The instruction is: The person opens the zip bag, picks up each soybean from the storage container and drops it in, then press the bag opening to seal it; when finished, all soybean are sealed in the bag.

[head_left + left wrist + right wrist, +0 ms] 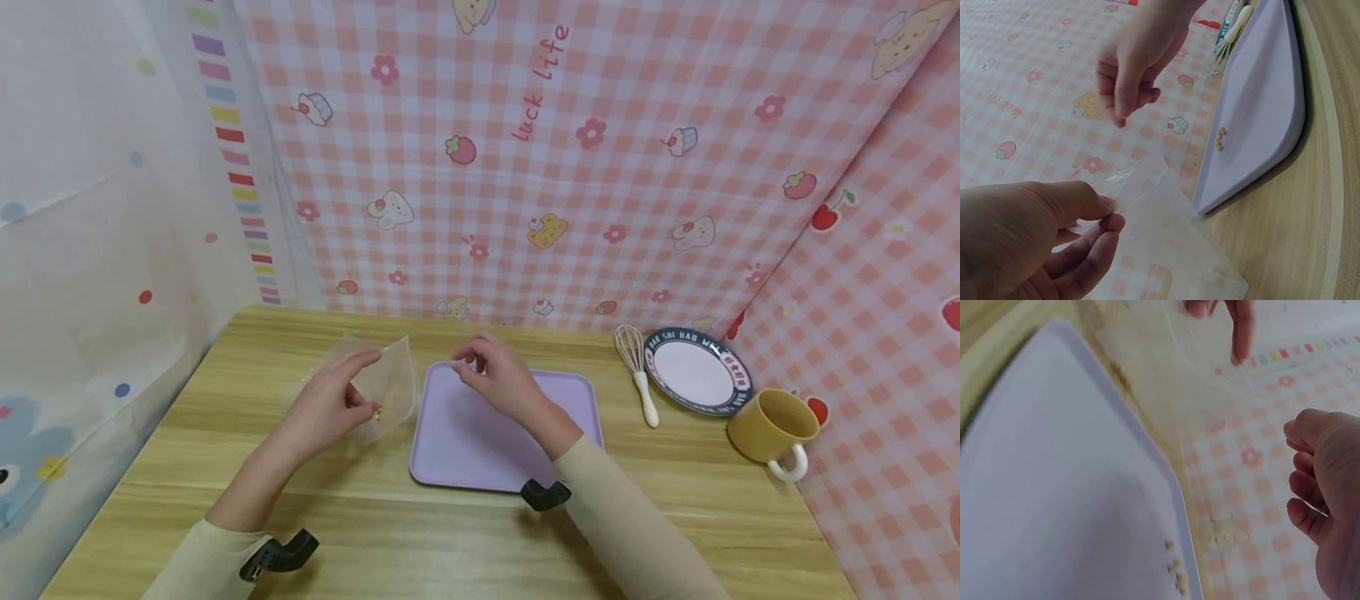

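Note:
My left hand (330, 404) pinches a clear plastic bag (1179, 231) between thumb and fingers, left of the lilac tray (480, 454). A few small tan pieces (1213, 275) show low in the bag. Over the tray's back left part is my right hand (498, 375), its fingers bent and its thumb near the index finger; whether it pinches something tiny, I cannot tell. Several small tan pieces (1220, 139) lie on the tray close to its edge, also visible in the right wrist view; the right hand covers them in the head view.
To the right of the tray lies a whisk (637, 367) with a pale handle. A dark-rimmed plate (738, 375) sits beyond it, beside a yellow mug (768, 429) with a white handle. Checked cloth (517, 175) hangs along the table's back edge.

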A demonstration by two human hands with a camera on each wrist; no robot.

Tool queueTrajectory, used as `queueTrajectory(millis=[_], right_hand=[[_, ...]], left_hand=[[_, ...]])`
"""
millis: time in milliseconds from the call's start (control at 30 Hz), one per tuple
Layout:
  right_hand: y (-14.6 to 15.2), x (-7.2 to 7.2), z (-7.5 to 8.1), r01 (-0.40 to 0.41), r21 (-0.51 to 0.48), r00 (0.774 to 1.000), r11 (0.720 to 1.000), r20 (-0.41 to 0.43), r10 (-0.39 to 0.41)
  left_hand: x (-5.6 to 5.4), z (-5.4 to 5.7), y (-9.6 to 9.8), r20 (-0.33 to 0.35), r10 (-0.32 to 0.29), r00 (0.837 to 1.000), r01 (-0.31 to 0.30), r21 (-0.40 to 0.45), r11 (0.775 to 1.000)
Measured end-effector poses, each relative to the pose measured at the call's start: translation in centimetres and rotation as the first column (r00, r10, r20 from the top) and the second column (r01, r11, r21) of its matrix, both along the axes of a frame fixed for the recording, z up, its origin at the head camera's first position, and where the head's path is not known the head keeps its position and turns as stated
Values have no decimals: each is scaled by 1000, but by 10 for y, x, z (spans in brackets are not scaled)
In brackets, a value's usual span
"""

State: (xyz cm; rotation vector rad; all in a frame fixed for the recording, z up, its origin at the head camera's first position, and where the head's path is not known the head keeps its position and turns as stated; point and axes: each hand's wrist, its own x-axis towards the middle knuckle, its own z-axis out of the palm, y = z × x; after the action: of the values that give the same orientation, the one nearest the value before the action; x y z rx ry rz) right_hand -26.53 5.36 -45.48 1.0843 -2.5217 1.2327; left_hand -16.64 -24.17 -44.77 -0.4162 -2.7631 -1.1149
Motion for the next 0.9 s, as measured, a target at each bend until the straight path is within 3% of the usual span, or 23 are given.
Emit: queueTrajectory(millis=[433,900], right_hand=[[49,-24,-14,81,81,994,993,64,-86],[59,-44,-42,92,188,980,978,159,-123]], left_hand=[[-1,-2,-1,0,-4,1000,4,1,1000],[1,-1,-2,-6,-1,1000,1,-2,1000]])
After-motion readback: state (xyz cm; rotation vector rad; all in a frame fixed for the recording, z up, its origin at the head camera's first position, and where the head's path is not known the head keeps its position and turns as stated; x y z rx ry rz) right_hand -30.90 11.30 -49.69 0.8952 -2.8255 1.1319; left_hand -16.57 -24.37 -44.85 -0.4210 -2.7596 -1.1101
